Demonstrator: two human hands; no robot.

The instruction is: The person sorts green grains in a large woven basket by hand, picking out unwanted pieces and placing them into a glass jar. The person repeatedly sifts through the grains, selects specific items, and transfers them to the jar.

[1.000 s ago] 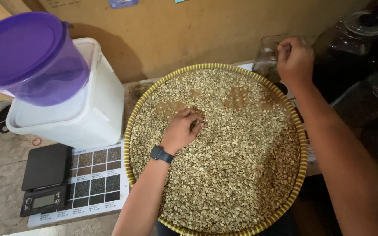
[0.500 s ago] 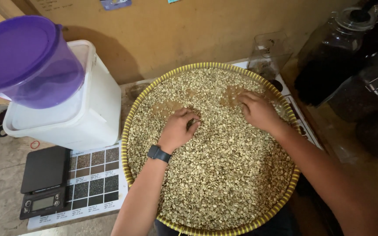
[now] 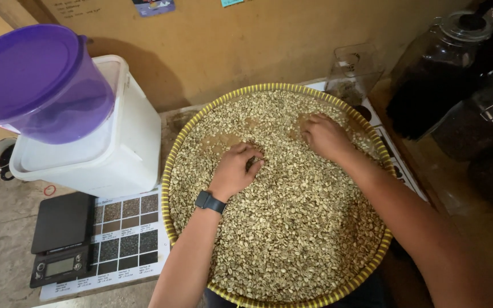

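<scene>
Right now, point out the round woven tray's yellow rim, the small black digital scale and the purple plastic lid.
Woven tray [image 3: 165,188]: head view, left rim.
Black scale [image 3: 61,236]: head view, platform centre.
Purple lid [image 3: 24,71]: head view, top surface.

Single head-mounted view, looking steeply down from close above the round woven tray [image 3: 169,188] of pale beans [image 3: 281,239]. Faces toward a brown wall [image 3: 241,45] behind the bench. Both forearms enter from the bottom edge. No second view for overlap.

Chart card [image 3: 124,236], brown-to-black sample squares, lying left of tray | scale screen [image 3: 59,266], grey, sitting beside it | 2 stickers [image 3: 154,5] hanging on wall.
</scene>
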